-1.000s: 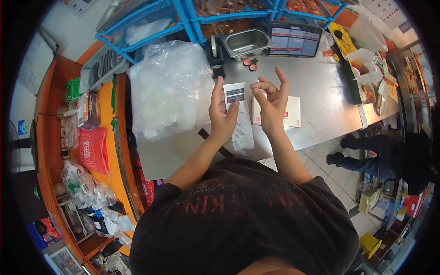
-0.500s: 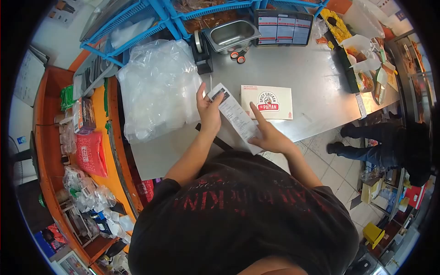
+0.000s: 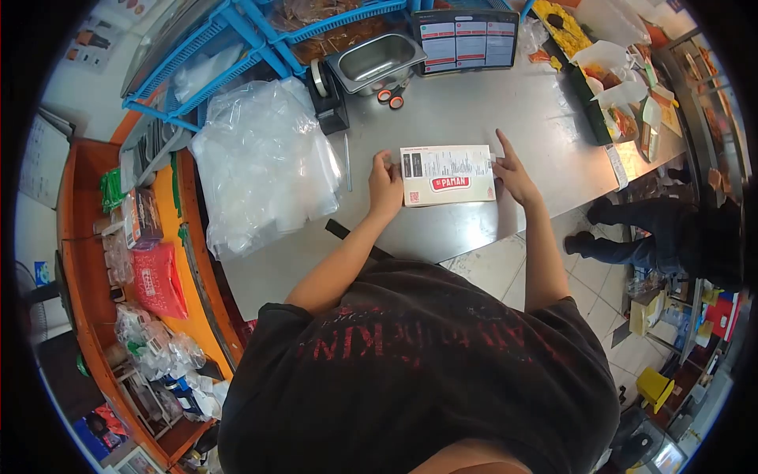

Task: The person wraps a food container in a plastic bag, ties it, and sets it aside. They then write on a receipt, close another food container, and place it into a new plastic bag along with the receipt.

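A white cardboard box [image 3: 462, 194] with a red "PAMAN" logo lies on the steel counter in front of me. Stretched lengthwise over its upper half is a printed paper receipt [image 3: 454, 163], covering part of the logo. My left hand [image 3: 385, 188] is closed at the left side of the box, fingers curled at the receipt's end. On the opposite side my right hand [image 3: 515, 178] pinches the receipt's right end, with its index finger pointing away from me. Some fingertips of both hands are hidden against the box edges.
Clear plastic bags [image 3: 264, 162] are piled on the left. Orange-handled scissors [image 3: 391, 97], a metal pan [image 3: 377, 62] and a tablet [image 3: 466, 43] stand at the back of the steel counter [image 3: 450, 114]. A person's legs [image 3: 632, 229] show at right.
The receipt, held slanted between both hands beside the box, now lies across the box top. My hands have moved apart to the box's two sides.
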Demonstrator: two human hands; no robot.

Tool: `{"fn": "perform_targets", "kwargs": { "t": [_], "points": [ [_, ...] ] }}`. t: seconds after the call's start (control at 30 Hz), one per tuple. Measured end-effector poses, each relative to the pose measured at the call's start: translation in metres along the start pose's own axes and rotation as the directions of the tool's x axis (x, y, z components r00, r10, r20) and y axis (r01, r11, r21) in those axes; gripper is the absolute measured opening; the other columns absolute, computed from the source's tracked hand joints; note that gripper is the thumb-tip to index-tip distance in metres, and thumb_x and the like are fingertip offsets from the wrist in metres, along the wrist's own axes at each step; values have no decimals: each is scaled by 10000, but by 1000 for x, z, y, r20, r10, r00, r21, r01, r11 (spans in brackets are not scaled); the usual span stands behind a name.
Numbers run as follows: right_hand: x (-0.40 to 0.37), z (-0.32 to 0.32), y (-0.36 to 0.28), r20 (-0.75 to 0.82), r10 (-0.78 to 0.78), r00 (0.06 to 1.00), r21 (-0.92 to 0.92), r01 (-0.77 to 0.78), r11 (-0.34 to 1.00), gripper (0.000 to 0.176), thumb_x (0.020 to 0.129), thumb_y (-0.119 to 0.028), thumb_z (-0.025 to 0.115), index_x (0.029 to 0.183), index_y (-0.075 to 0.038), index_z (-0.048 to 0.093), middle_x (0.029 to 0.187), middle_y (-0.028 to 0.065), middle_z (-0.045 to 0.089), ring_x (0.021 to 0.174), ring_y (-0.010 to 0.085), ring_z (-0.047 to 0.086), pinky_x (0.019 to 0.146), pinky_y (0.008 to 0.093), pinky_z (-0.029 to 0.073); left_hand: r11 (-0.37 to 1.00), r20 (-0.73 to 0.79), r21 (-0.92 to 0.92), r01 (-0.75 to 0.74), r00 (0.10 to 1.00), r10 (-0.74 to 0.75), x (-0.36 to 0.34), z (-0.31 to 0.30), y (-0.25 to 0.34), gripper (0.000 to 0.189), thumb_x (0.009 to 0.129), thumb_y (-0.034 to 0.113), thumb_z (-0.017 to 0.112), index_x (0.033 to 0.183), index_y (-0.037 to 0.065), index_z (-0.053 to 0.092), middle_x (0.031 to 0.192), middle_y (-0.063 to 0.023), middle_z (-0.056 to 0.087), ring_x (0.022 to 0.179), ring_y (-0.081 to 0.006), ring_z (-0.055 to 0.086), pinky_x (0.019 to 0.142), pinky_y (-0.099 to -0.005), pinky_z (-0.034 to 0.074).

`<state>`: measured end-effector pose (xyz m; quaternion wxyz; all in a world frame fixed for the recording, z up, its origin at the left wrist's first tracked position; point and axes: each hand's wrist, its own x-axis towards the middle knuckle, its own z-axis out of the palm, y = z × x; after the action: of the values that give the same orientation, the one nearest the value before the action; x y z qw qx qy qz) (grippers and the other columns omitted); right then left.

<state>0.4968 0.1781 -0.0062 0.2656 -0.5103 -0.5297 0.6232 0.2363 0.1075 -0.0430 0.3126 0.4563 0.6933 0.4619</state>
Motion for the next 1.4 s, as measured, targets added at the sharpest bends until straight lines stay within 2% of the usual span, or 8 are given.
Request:
{"fn": "perform_targets", "kwargs": {
  "t": [0.3, 0.37, 0.6, 0.67, 0.83, 1.07, 1.3, 1.4],
  "points": [
    [-10, 20, 22, 5, -76, 997, 109, 75, 991, 777, 858, -7, 464, 1448, -187, -8, 737, 11, 532, 646, 76, 473, 584, 205, 390, 810, 375, 248, -532, 824, 426, 39, -17, 71, 468, 688, 72, 624, 1126, 63, 460, 1172, -181, 421, 1042, -363, 472, 870, -465, 391],
    [-16, 29, 22, -22, -88, 996, 124, 90, 988, 787, 858, -15, 474, 1447, -186, -18, 713, 2, 516, 622, 75, 461, 569, 204, 383, 378, 706, 114, -919, 342, 620, 19, 5, 95, 802, 552, 272, 765, 1263, 115, 428, 1217, -170, 419, 1151, -398, 383, 964, -516, 282],
    [-38, 11, 28, -442, -387, 809, -379, 223, 898, 153, 877, -160, 520, 942, -29, 564, 741, 1, 549, 676, 103, 512, 615, 258, 426, 491, 879, 56, -869, 276, 389, 36, 4, 115, 894, 449, 282, 787, 1263, 175, 433, 1263, -182, 390, 1175, -360, 367, 976, -445, 273],
    [-66, -5, -23, 23, -73, 997, 234, 65, 970, 205, 922, -199, 479, 835, -27, 550, 733, 7, 547, 692, 71, 502, 587, 222, 408, 507, 882, 19, -862, 254, 398, 36, -9, 136, 901, 433, 250, 788, 1259, 170, 435, 1255, -183, 391, 1150, -357, 385, 968, -429, 283],
    [-65, 29, -62, 193, -163, 968, -113, 187, 976, 390, 866, -364, 577, 639, -49, 537, 528, -23, 469, 494, 66, 434, 493, 219, 362, 376, 860, -90, -922, 119, 496, 25, -23, 172, 879, 409, 246, 777, 1227, 157, 467, 1228, -180, 412, 1138, -357, 397, 940, -444, 298],
    [-59, 16, 24, -286, -50, 957, -813, -214, 542, 436, 667, -406, 724, 676, 16, 617, 636, 151, 601, 628, 276, 605, 595, 375, 472, 441, 848, -111, -891, 146, 509, 19, -30, 154, 864, 440, 258, 770, 1240, 148, 463, 1239, -174, 403, 1168, -346, 381, 968, -446, 274],
    [-35, 22, -20, -469, -246, 848, -572, -80, 816, 311, 710, -291, 698, 789, -4, 606, 643, 158, 595, 624, 293, 598, 584, 377, 469, 250, 954, -11, -968, 65, 293, -11, 18, 93, 712, 534, 247, 735, 1202, 142, 515, 1379, -152, 311, 1336, -345, 191, 1086, -537, 89],
    [29, 33, -28, -371, -433, 822, -530, 196, 825, 346, 721, -279, 696, 892, 0, 583, 806, 174, 605, 773, 295, 594, 665, 373, 462, 530, 951, -198, -825, -30, 308, -33, -11, 133, 493, 583, 242, 713, 1047, 118, 604, 1421, -132, 271, 1367, -334, 103, 1083, -553, 47]
  ]
}}
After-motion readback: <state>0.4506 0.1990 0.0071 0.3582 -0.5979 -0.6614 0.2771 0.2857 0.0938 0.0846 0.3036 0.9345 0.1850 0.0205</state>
